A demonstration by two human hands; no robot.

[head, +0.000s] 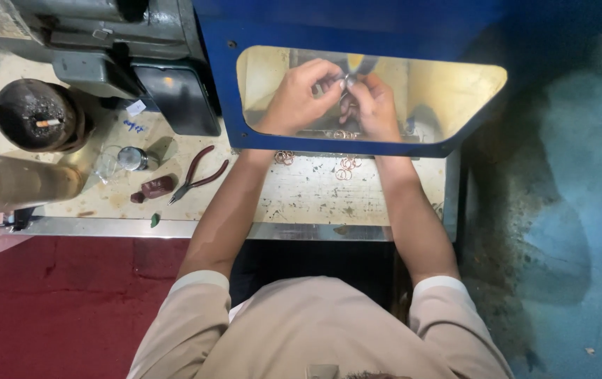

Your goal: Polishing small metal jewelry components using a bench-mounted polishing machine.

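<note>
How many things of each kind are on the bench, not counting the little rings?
Pliers, red handles: 1
Dark round bowl with a cigarette in it: 1
Small round metal tin: 1
Small brown piece: 1
Total: 4
Both hands, left hand and right hand, work behind the clear shield.

A small metal ring sits pinched between the fingertips of both hands, behind the yellowish window of the blue guard, toward 12 o'clock in the view; it is too small to tell its tilt. More thin copper-coloured rings lie flat and loose on the worn desk just at 6 o'clock from it, a 2nd small cluster lying at their 9 o'clock.
</note>
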